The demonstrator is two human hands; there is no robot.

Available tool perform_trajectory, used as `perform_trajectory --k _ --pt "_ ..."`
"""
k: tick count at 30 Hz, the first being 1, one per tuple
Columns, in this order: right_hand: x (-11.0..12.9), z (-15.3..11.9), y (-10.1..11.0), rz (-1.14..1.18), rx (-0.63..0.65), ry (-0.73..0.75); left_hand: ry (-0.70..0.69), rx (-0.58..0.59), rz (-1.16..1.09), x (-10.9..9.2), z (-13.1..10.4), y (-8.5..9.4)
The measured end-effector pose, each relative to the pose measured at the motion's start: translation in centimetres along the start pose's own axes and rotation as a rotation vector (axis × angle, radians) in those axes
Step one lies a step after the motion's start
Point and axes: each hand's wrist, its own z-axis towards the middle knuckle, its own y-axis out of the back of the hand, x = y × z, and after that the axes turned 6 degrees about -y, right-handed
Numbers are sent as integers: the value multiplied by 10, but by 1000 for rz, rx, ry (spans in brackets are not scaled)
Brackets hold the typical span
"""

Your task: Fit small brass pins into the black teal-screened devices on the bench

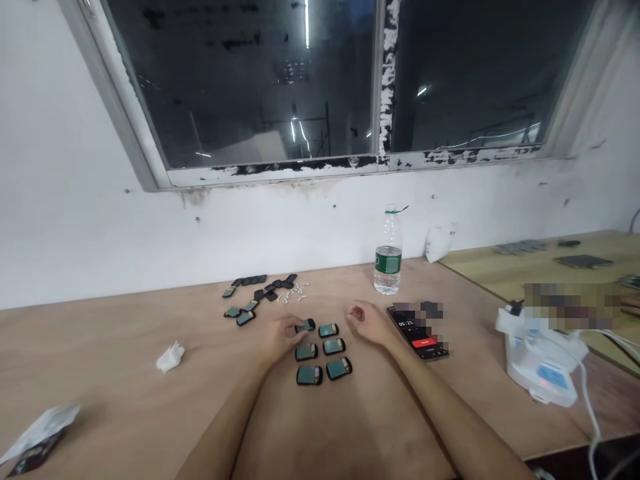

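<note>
Six small black oval-ended cases with grey-green panels lie in two columns on the table. My left hand [284, 335] is at the far left case [305, 325], its thumb and fingers closed around that case's left end. The near left case [309, 375] and near right case [339, 368] lie closest to me. To the right of the far right case [329, 330], my right hand [369, 321] is held with its fingers curled in. Nothing shows in it. Behind my left hand lie more cases [245, 318], black pieces [271, 293] and small white curved pieces [295, 291].
A water bottle [389, 260] stands near the wall. Right of my right hand lies a phone [417, 333], with a white corded device [540, 367] farther right. Crumpled white tissue [171, 357] and a torn packet [43, 437] lie on the left.
</note>
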Motion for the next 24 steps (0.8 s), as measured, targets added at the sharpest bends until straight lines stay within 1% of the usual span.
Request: perform_trajectory --k 3,6,8,11,12,14,17,19,21,24 --pt "-10 0 3 -117 9 -55 69 26 -12 12 -3 3" --pt "-13 -1 2 -209 6 -85 96 49 -35 17 -5 5" --pt "-13 -2 2 -234 1 -87 91 81 -42 16 -6 7" --pt "-12 -1 3 -241 -18 -55 100 158 -14 11 -5 11" --pt "-11 -1 3 -241 -28 -40 101 170 -9 9 -5 12" --pt "-8 -1 2 -225 -51 -8 83 156 -24 3 -3 12" --pt "-3 0 -1 -177 -68 49 4 115 -64 -10 2 4" --pt "0 -1 -4 -146 -46 91 -60 139 -53 -20 6 -7" --pt "3 -1 -7 -126 -16 126 -103 196 -16 -30 10 -19" --pt "5 -3 -11 -140 16 145 -90 220 43 -38 15 -32"
